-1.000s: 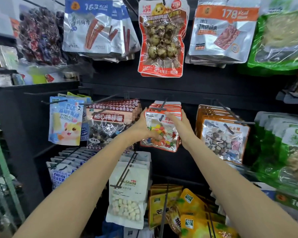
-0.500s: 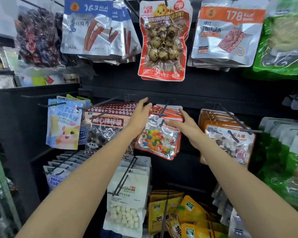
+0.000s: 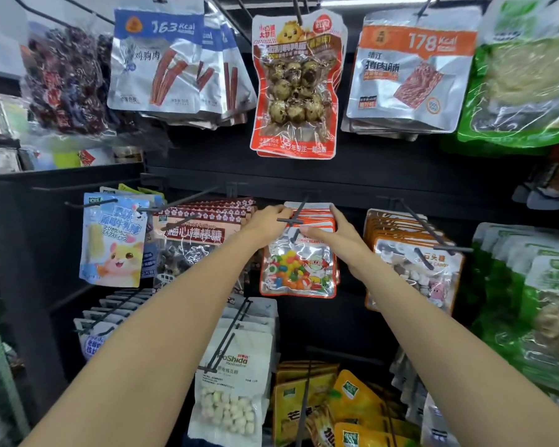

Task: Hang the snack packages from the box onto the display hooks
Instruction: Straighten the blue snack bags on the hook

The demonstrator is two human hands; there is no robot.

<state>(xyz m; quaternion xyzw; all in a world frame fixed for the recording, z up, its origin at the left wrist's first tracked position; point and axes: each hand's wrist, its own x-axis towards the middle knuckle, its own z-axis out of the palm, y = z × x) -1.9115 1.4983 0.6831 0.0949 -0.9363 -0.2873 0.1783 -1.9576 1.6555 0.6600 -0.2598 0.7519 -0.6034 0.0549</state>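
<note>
On the far left a blue hamster pack (image 3: 113, 240) hung from its hook, and just beside it a row of lollipop bags (image 3: 197, 233) filled the next one. The left hand (image 3: 267, 222) reached up past those bags, its fingers laid against the top left edge of the candy packs (image 3: 299, 269), thumb side hidden; they looked nearly straight, pressing rather than gripping. The packs, red-rimmed with coloured beans showing through clear fronts, hung in a stack on the middle hook (image 3: 296, 217), whose crossbar tip stood out in front of them between the two hands. The right hand (image 3: 331, 235) held the stack's top right corner, fingers over the upper edge and thumb across the front pack's header. Further right an orange stack of stone candy (image 3: 413, 269) hung on its own hook, and green bags (image 3: 530, 285) crowded the edge. Above, a quail egg pack (image 3: 296, 88) hung over the hands.
</note>
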